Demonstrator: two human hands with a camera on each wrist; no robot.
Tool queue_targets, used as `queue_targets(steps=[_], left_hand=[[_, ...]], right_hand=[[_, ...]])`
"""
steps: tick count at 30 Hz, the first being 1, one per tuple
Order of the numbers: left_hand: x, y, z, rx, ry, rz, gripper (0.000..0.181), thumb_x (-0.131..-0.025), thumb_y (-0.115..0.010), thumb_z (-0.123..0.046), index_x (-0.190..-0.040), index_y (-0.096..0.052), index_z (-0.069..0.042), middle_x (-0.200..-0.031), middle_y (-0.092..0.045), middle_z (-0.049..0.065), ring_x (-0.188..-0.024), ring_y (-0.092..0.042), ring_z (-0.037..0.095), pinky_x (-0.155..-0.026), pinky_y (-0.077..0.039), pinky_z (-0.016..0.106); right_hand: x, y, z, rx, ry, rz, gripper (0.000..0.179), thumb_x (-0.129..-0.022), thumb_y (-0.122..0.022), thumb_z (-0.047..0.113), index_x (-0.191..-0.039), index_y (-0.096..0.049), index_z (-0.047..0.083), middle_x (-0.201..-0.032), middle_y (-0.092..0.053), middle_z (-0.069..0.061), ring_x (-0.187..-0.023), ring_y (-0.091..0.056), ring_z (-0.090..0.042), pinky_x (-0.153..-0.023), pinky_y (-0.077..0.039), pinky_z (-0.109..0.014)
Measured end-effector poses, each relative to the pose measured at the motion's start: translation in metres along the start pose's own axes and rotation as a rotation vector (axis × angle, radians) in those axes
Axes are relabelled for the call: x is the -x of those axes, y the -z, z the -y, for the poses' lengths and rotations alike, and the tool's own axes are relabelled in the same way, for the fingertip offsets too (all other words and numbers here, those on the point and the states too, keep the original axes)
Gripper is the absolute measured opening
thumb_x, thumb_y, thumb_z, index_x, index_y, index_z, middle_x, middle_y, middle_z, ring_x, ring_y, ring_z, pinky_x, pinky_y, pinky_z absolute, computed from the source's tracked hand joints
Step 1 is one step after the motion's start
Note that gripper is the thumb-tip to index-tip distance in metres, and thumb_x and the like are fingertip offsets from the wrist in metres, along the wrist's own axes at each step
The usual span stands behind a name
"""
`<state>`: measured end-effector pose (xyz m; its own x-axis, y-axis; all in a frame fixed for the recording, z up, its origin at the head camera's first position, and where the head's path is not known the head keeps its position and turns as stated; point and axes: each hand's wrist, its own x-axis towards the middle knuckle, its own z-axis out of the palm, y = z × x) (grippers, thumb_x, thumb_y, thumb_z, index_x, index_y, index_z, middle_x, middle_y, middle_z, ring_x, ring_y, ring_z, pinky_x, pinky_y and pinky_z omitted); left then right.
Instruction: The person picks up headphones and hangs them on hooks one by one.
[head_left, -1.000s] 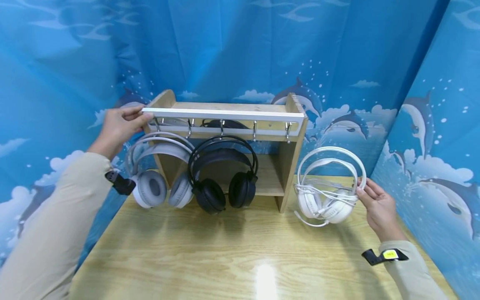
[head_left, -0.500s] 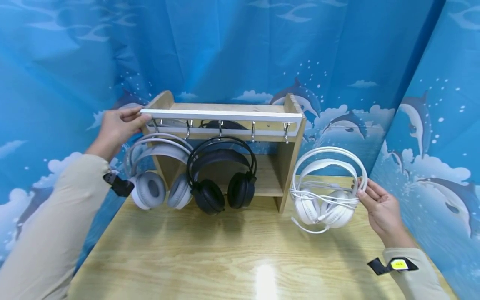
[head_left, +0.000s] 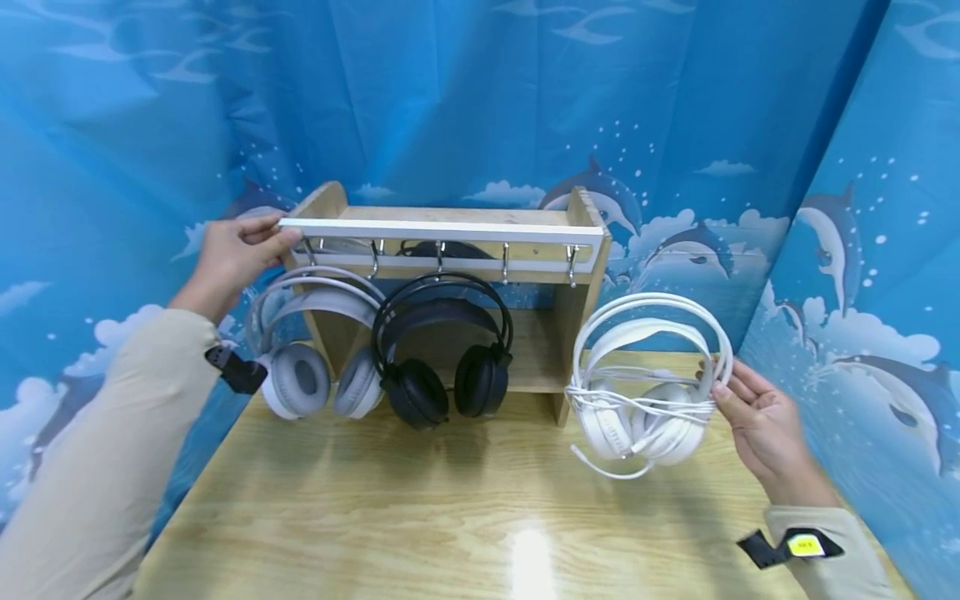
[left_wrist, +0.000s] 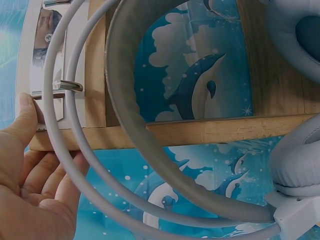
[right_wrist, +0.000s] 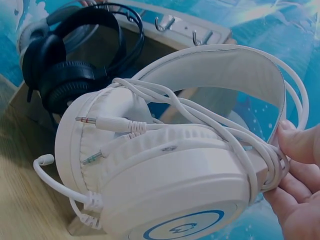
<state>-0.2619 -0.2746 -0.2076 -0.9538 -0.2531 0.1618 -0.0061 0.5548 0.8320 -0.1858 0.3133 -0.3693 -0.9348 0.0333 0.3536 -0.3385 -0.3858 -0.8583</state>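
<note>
At the right in the head view, my right hand [head_left: 768, 429] pinches the side of a white headset [right_wrist: 170, 170] with a boom microphone, held off the table. Its white cable [right_wrist: 200, 120] is wound around the ear cups, and two plugs stick out in the right wrist view. My left hand [head_left: 236, 258] grips the left end of the white hook rail [head_left: 442, 227], thumb in front and fingers behind in the left wrist view. Just right of that hand, grey-white headphones [head_left: 300, 379] hang from the rail. Beside them hangs a black headset [head_left: 420, 392].
The rail is fixed across a wooden shelf [head_left: 588, 325] on a wood-grain table [head_left: 375, 517]. Two bare hooks [head_left: 506, 262] show at its right part. Blue dolphin-print curtains [head_left: 480, 100] enclose the back and sides.
The white headset has come slightly left and toward me in my right hand, its microphone end lower in view. My left hand stays on the rail.
</note>
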Motion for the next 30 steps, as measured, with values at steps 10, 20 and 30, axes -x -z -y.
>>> queue_targets(steps=[10,20,30], left_hand=[[-0.002,0.000,0.003,-0.004,-0.007,-0.005,0.077,-0.085,-0.056,-0.058,-0.147,-0.040,-0.016,-0.142,-0.048,0.017,-0.125,-0.053,0.028,-0.101,-0.050,0.039],[-0.001,-0.001,0.002,0.001,-0.006,0.001,0.077,-0.085,-0.056,-0.058,-0.148,-0.038,-0.017,-0.143,-0.047,0.017,-0.125,-0.052,0.027,-0.102,-0.049,0.039],[-0.004,-0.001,0.002,0.012,0.004,-0.003,0.078,-0.084,-0.056,-0.059,-0.147,-0.039,-0.017,-0.143,-0.048,0.016,-0.123,-0.055,0.024,-0.101,-0.050,0.038]], right_hand=[[-0.002,-0.021,0.001,-0.094,0.026,0.137,0.041,-0.095,-0.042,-0.017,-0.126,-0.060,0.002,-0.115,-0.069,-0.008,-0.106,-0.066,-0.014,-0.090,-0.054,-0.021],[-0.005,-0.045,-0.006,-0.183,0.012,0.229,0.041,-0.096,-0.037,-0.017,-0.129,-0.057,-0.001,-0.119,-0.066,-0.012,-0.110,-0.063,-0.017,-0.094,-0.053,-0.022],[-0.008,-0.064,-0.015,-0.212,-0.039,0.235,0.041,-0.097,-0.039,-0.015,-0.126,-0.060,0.004,-0.118,-0.067,-0.011,-0.108,-0.065,-0.019,-0.093,-0.053,-0.023]])
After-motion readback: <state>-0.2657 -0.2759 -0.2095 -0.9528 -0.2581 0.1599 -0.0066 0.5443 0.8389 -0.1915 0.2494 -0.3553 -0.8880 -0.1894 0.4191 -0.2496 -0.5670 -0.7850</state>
